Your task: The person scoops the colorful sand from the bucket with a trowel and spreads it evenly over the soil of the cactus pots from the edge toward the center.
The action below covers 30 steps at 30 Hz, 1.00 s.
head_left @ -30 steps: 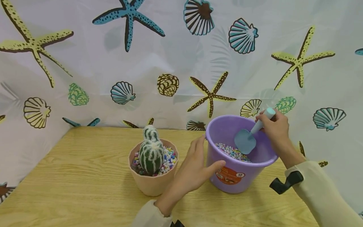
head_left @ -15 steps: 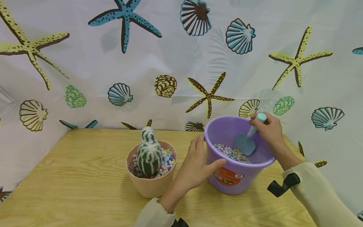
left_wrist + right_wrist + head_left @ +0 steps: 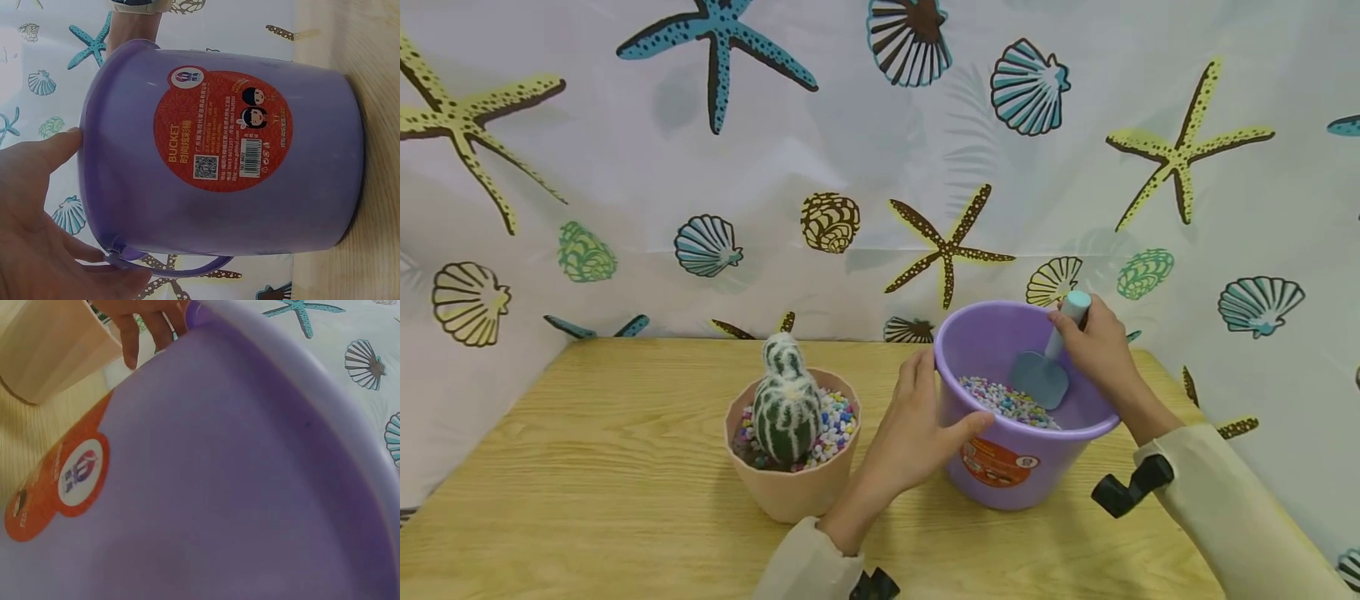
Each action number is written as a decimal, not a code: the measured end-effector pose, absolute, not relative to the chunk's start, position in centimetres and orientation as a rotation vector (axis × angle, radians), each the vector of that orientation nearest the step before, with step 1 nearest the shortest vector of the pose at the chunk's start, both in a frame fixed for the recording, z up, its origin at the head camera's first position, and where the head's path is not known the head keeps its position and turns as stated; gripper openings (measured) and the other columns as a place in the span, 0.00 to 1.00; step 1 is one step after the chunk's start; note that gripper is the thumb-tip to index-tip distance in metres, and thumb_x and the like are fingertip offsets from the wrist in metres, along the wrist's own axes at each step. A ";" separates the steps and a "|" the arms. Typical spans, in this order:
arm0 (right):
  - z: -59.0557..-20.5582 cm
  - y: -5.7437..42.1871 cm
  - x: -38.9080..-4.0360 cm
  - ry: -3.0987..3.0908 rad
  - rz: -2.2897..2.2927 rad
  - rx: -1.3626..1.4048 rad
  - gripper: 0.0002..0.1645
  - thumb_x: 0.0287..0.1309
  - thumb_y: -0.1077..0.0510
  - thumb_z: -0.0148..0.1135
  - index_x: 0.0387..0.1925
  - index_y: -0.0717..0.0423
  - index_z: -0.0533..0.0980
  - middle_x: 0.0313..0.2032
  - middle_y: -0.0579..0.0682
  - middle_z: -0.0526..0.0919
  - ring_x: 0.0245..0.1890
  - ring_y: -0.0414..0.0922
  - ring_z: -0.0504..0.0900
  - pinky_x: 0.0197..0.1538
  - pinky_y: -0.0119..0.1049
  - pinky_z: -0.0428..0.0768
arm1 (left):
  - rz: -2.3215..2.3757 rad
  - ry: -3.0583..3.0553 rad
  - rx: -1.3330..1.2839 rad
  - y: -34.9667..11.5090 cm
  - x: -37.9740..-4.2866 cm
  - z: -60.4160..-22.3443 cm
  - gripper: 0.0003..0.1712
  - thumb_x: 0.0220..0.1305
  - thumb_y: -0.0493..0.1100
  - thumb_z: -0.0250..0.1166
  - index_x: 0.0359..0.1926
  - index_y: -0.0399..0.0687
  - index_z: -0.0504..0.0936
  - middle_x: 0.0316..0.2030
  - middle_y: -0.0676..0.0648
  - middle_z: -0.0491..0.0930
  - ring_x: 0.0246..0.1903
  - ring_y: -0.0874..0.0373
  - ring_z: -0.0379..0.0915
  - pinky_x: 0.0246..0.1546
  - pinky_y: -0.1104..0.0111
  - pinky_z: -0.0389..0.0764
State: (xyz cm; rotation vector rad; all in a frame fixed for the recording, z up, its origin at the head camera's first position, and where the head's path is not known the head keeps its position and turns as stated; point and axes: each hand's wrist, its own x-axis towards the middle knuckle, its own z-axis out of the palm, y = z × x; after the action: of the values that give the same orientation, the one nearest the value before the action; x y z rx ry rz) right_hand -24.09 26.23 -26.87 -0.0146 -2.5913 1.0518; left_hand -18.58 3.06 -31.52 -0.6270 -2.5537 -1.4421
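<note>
A purple bucket [image 3: 1052, 467] with an orange label stands on the table, holding small multicoloured pebbles [image 3: 1000, 400]. My right hand [image 3: 1103, 346] grips the pale handle of a small blue-grey trowel [image 3: 1039, 379] above the far right rim, its blade down inside the bucket by the pebbles. With fingers spread fairly straight, my left hand [image 3: 910, 433] rests against the bucket's left side, thumb at the front rim. In the left wrist view, its fingertips are by the bucket's handle [image 3: 200, 270]. The trowel is hidden in the right wrist view.
Left of the bucket is a peach pot [image 3: 790, 496] with a striped, fuzzy cactus [image 3: 786, 417] among coloured pebbles. My left forearm passes close to this pot. Behind the wooden table [image 3: 610, 450] hangs a cloth [image 3: 760, 167] printed with starfish and shells.
My right hand has brought the trowel's handle left and more upright, with the blade still in the bucket. My left hand stays against the bucket. The head view has shifted slightly right.
</note>
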 end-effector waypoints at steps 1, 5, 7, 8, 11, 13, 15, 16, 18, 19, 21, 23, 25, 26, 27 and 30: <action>-26.9 26.2 -24.1 -2.587 1.052 -0.013 0.22 0.68 0.53 0.49 0.51 0.69 0.66 0.48 0.68 0.75 0.52 0.61 0.74 0.54 0.55 0.72 | -1.444 -2.555 -0.627 3.1 -18.7 -31.5 0.55 0.56 0.60 0.68 0.74 0.46 0.48 0.71 0.40 0.50 0.68 0.43 0.56 0.64 0.47 0.64; -27.0 26.3 -24.2 -2.571 1.049 -0.016 0.22 0.68 0.54 0.49 0.52 0.70 0.65 0.48 0.68 0.74 0.52 0.61 0.74 0.55 0.56 0.72 | -1.451 -2.568 -0.643 3.0 -19.1 -31.6 0.56 0.55 0.61 0.68 0.74 0.47 0.48 0.71 0.41 0.49 0.68 0.43 0.55 0.64 0.47 0.63; -27.1 26.4 -24.1 -2.566 1.035 -0.010 0.22 0.68 0.54 0.50 0.51 0.70 0.65 0.47 0.68 0.75 0.50 0.61 0.75 0.53 0.55 0.73 | -1.454 -2.573 -0.658 3.0 -19.4 -31.7 0.57 0.54 0.62 0.68 0.74 0.48 0.47 0.71 0.41 0.50 0.68 0.43 0.55 0.64 0.47 0.62; -27.1 26.4 -24.1 -2.566 1.021 -0.001 0.22 0.68 0.54 0.50 0.50 0.70 0.65 0.46 0.68 0.75 0.49 0.60 0.75 0.50 0.54 0.74 | -1.456 -2.577 -0.662 2.9 -19.5 -31.7 0.57 0.54 0.62 0.68 0.75 0.49 0.47 0.71 0.41 0.50 0.68 0.43 0.55 0.65 0.46 0.62; -27.1 26.3 -24.0 -2.558 0.992 0.049 0.20 0.68 0.54 0.51 0.48 0.69 0.66 0.43 0.67 0.76 0.45 0.59 0.77 0.46 0.50 0.75 | -1.463 -2.594 -0.664 2.8 -19.9 -31.9 0.58 0.53 0.63 0.69 0.75 0.50 0.46 0.71 0.41 0.50 0.69 0.42 0.54 0.65 0.45 0.62; -27.2 26.3 -24.0 -2.543 1.000 0.078 0.20 0.68 0.53 0.51 0.47 0.69 0.67 0.42 0.67 0.78 0.44 0.58 0.78 0.45 0.48 0.76 | -1.470 -2.600 -0.663 2.8 -20.2 -32.0 0.59 0.52 0.63 0.69 0.75 0.52 0.45 0.71 0.42 0.50 0.69 0.43 0.54 0.64 0.45 0.62; -27.2 26.3 -24.0 -2.524 1.016 0.100 0.20 0.68 0.53 0.52 0.47 0.68 0.68 0.42 0.66 0.80 0.46 0.58 0.79 0.45 0.45 0.77 | -1.475 -2.597 -0.671 2.8 -20.3 -32.2 0.58 0.52 0.63 0.69 0.75 0.52 0.46 0.71 0.42 0.51 0.69 0.44 0.55 0.64 0.45 0.62; -27.2 26.3 -24.0 -2.515 1.027 0.106 0.20 0.68 0.53 0.52 0.47 0.68 0.68 0.42 0.66 0.81 0.46 0.58 0.80 0.44 0.43 0.78 | -1.476 -2.595 -0.675 2.7 -20.4 -32.2 0.58 0.52 0.63 0.69 0.75 0.52 0.46 0.70 0.42 0.52 0.69 0.44 0.55 0.64 0.45 0.62; -27.2 26.3 -24.1 -2.495 1.066 0.110 0.20 0.68 0.53 0.52 0.47 0.69 0.68 0.43 0.67 0.82 0.46 0.56 0.81 0.42 0.37 0.80 | -1.478 -2.590 -0.683 2.7 -20.5 -32.3 0.58 0.51 0.63 0.70 0.74 0.52 0.47 0.70 0.42 0.52 0.68 0.45 0.55 0.65 0.46 0.62; -27.2 26.3 -24.1 -2.485 1.086 0.111 0.21 0.69 0.52 0.52 0.47 0.70 0.68 0.43 0.67 0.82 0.43 0.53 0.83 0.41 0.33 0.81 | -1.477 -2.591 -0.684 2.7 -20.5 -32.3 0.58 0.51 0.63 0.70 0.74 0.52 0.47 0.69 0.42 0.53 0.68 0.45 0.55 0.65 0.46 0.62; -27.1 26.3 -24.2 -2.463 1.133 0.112 0.22 0.69 0.52 0.52 0.47 0.70 0.68 0.43 0.68 0.82 0.38 0.44 0.83 0.37 0.26 0.81 | -1.470 -2.592 -0.686 2.6 -20.6 -32.2 0.58 0.51 0.63 0.70 0.74 0.52 0.47 0.69 0.42 0.53 0.68 0.45 0.56 0.65 0.46 0.62; -27.1 26.4 -24.2 -2.440 1.185 0.111 0.22 0.69 0.52 0.51 0.47 0.71 0.68 0.43 0.69 0.82 0.33 0.34 0.81 0.34 0.22 0.80 | -1.458 -2.598 -0.687 2.7 -20.6 -32.2 0.59 0.52 0.64 0.69 0.74 0.51 0.46 0.69 0.42 0.53 0.68 0.44 0.56 0.65 0.47 0.62; -27.0 26.4 -24.2 -2.427 1.216 0.108 0.22 0.69 0.52 0.52 0.46 0.71 0.68 0.43 0.69 0.82 0.30 0.26 0.77 0.34 0.21 0.80 | -1.444 -2.602 -0.685 2.8 -20.6 -32.2 0.59 0.52 0.64 0.69 0.74 0.50 0.46 0.69 0.42 0.53 0.68 0.44 0.56 0.65 0.47 0.63; -27.0 26.4 -24.2 -2.425 1.227 0.110 0.22 0.69 0.52 0.52 0.46 0.71 0.68 0.43 0.70 0.82 0.29 0.24 0.76 0.34 0.22 0.80 | -1.441 -2.603 -0.685 2.8 -20.6 -32.2 0.58 0.52 0.64 0.69 0.74 0.50 0.46 0.69 0.41 0.53 0.68 0.44 0.56 0.65 0.47 0.63; -27.0 26.3 -24.2 -2.423 1.239 0.108 0.22 0.68 0.53 0.52 0.46 0.71 0.68 0.43 0.70 0.81 0.28 0.24 0.76 0.34 0.22 0.80 | -1.438 -2.605 -0.684 2.8 -20.6 -32.2 0.58 0.52 0.63 0.69 0.74 0.49 0.47 0.69 0.41 0.54 0.68 0.44 0.56 0.65 0.48 0.63; -27.0 26.2 -24.1 -2.419 1.278 0.081 0.20 0.68 0.54 0.52 0.46 0.70 0.68 0.42 0.68 0.82 0.28 0.25 0.77 0.33 0.24 0.81 | -1.431 -2.609 -0.679 2.9 -20.5 -32.2 0.59 0.52 0.63 0.69 0.74 0.48 0.47 0.69 0.41 0.54 0.68 0.44 0.56 0.65 0.48 0.63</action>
State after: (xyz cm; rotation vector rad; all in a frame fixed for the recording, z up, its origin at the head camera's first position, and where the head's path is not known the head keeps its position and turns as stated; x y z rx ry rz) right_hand -24.08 26.18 -27.01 0.0809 -2.4188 1.2783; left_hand -20.48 2.88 -32.15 -0.6786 -2.6091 -1.4305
